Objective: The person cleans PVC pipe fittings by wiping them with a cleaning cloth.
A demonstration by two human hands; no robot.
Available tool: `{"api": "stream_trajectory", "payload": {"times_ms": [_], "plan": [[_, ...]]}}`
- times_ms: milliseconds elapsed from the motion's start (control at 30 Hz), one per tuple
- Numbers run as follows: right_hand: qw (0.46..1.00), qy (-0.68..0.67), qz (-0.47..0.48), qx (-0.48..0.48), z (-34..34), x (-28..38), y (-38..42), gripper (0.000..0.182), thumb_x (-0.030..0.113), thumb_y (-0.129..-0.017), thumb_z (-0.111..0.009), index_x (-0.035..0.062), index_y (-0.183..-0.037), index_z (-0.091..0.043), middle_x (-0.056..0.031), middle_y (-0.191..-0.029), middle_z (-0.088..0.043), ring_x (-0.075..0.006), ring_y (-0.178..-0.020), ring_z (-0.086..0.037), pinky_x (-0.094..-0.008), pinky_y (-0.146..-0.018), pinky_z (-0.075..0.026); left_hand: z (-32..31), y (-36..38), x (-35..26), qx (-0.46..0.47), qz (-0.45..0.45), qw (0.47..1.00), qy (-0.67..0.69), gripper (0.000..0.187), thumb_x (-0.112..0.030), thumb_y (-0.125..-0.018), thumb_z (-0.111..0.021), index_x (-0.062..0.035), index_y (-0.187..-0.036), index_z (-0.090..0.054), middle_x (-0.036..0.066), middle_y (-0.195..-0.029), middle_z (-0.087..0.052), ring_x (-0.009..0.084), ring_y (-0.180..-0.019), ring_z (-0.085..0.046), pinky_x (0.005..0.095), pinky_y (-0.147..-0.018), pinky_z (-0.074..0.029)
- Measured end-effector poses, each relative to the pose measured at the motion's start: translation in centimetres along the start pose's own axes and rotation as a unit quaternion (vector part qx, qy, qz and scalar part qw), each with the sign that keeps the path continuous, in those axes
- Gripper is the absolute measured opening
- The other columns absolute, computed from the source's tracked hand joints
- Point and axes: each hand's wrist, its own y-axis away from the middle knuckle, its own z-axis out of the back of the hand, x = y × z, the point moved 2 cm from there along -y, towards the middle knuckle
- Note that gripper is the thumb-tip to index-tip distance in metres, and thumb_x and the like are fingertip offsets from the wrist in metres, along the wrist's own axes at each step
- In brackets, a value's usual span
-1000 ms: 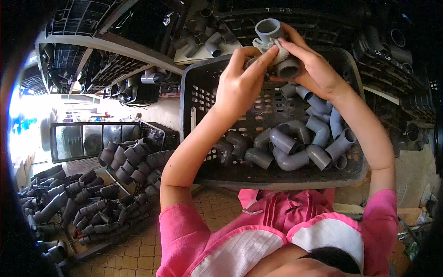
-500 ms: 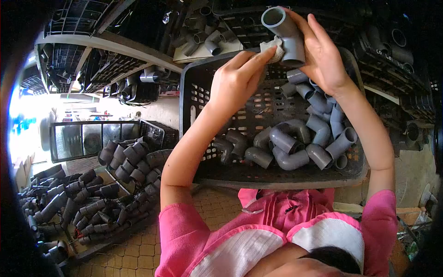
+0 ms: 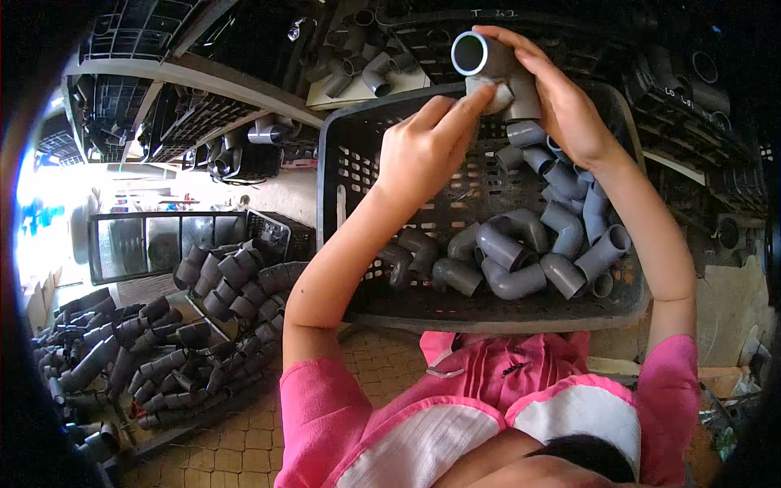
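My right hand (image 3: 565, 102) is wrapped along the side of a grey plastic pipe elbow (image 3: 508, 65), holding it above the far rim of a black crate. One round, light-rimmed mouth of the elbow faces up and left. In my left hand (image 3: 427, 142) is a bunched pale cloth (image 3: 496, 99), pinched by the fingers and pressed against the elbow's body. Below both hands, the black perforated crate (image 3: 390, 313) carries several loose grey elbows (image 3: 517, 281), mostly along its right and near sides.
Left of me lies a large heap of dark pipe fittings (image 3: 167, 358). Racks with black crates (image 3: 154, 32) stand at the far left, and more crates (image 3: 683, 98) at the right. Several fittings (image 3: 376, 75) rest on a light board behind the crate.
The elbow has turned in my right hand, so its mouth faces me more and sits slightly lower and further left. My left hand has shifted slightly with the cloth.
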Motion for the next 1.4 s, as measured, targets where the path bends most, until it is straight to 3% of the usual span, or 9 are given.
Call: {"api": "stream_trajectory", "payload": {"times_ms": [300,400,567,667,767,900,1000,1167,1400], "plan": [[0.991,-0.049,-0.118,-0.025,-0.1,-0.5,0.8,0.044,0.018,-0.104,-0.042,0.012,-0.148,-0.039,-0.0059,-0.138,-0.051,-0.0145,-0.118,-0.055,-0.0302,-0.099,-0.046,2.5,-1.4,0.3,-0.063,-0.058,0.991,-0.098,0.044,-0.012,-0.081,-0.072,-0.0194,-0.124,-0.067,-0.002,-0.072,-0.059,0.0131,-0.054,-0.059,0.0284,-0.049,-0.047],[0.988,0.112,-0.105,-0.026,0.2,-1.3,0.6,0.048,0.017,-0.102,-0.05,0.0137,-0.149,-0.038,-0.0067,-0.135,-0.052,-0.0139,-0.116,-0.055,-0.03,-0.098,-0.047,2.8,-1.3,1.3,-0.071,-0.029,0.992,-0.105,0.037,-0.014,-0.081,-0.072,-0.0175,-0.117,-0.069,-0.001,-0.067,-0.059,0.0159,-0.052,-0.059,0.0286,-0.05,-0.047],[0.969,0.243,0.035,-0.036,-0.5,-1.8,1.3,0.065,0.006,-0.093,-0.063,0.0112,-0.151,-0.034,-0.0085,-0.134,-0.052,-0.0136,-0.115,-0.053,-0.0286,-0.094,-0.048,1.9,-0.8,0.2,-0.057,0.003,0.996,-0.067,0.025,-0.017,-0.081,-0.073,-0.0126,-0.105,-0.068,0.002,-0.066,-0.064,0.0179,-0.049,-0.059,0.0291,-0.05,-0.048],[0.956,0.287,0.05,-0.045,-0.8,-1.5,1.4,0.069,0.005,-0.09,-0.066,0.0119,-0.151,-0.035,-0.0101,-0.133,-0.055,-0.0151,-0.115,-0.055,-0.0306,-0.094,-0.049,2.3,-1.0,-0.1,-0.044,0.04,0.997,-0.047,0.022,-0.018,-0.081,-0.074,-0.0114,-0.101,-0.066,0.004,-0.066,-0.065,0.0203,-0.051,-0.063,0.0298,-0.05,-0.049],[0.958,0.274,0.071,-0.047,-1.7,-0.9,1.5,0.072,0.013,-0.081,-0.076,0.0091,-0.145,-0.042,-0.0159,-0.121,-0.064,-0.0246,-0.11,-0.063,-0.0359,-0.096,-0.048,2.5,-1.0,0.5,-0.069,0.074,0.995,-0.018,0.021,-0.019,-0.083,-0.073,-0.0107,-0.098,-0.064,0.006,-0.066,-0.066,0.0236,-0.056,-0.067,0.0322,-0.049,-0.05],[0.943,0.303,0.123,-0.06,-2.0,-0.2,1.3,0.07,0.011,-0.081,-0.077,0.0097,-0.143,-0.045,-0.0129,-0.123,-0.063,-0.0211,-0.113,-0.061,-0.0343,-0.098,-0.047,3.0,-1.0,1.2,-0.095,0.103,0.99,-0.018,0.021,-0.02,-0.081,-0.075,-0.0112,-0.096,-0.064,0.005,-0.066,-0.066,0.0233,-0.054,-0.065,0.0338,-0.051,-0.05],[0.943,0.292,0.131,-0.085,-1.1,0.5,0.9,0.063,0.01,-0.086,-0.073,0.0094,-0.143,-0.046,-0.0092,-0.129,-0.06,-0.0175,-0.118,-0.056,-0.032,-0.101,-0.044,2.6,-0.6,1.0,-0.075,-0.004,0.997,-0.031,0.021,-0.02,-0.079,-0.075,-0.0119,-0.094,-0.064,0.002,-0.064,-0.063,0.0204,-0.052,-0.062,0.0324,-0.051,-0.048],[0.973,0.184,0.086,-0.107,-0.8,0.9,0.8,0.05,0.019,-0.084,-0.076,0.0067,-0.128,-0.057,-0.0063,-0.109,-0.065,-0.0131,-0.102,-0.061,-0.029,-0.088,-0.05,2.4,-1.1,-0.4,-0.07,-0.038,0.996,-0.039,0.02,-0.019,-0.078,-0.075,-0.0119,-0.093,-0.064,0.0,-0.063,-0.061,0.0174,-0.051,-0.059,0.0307,-0.051,-0.046],[0.99,0.093,-0.036,-0.101,-0.5,0.2,0.7,0.05,0.018,-0.084,-0.075,0.0095,-0.129,-0.055,-0.0052,-0.107,-0.066,-0.0118,-0.099,-0.062,-0.0271,-0.086,-0.05,4.7,-1.7,1.6,-0.176,0.007,0.982,-0.075,0.031,-0.016,-0.08,-0.075,-0.0104,-0.11,-0.068,0.003,-0.075,-0.07,0.0172,-0.06,-0.067,0.0282,-0.058,-0.051]]}}
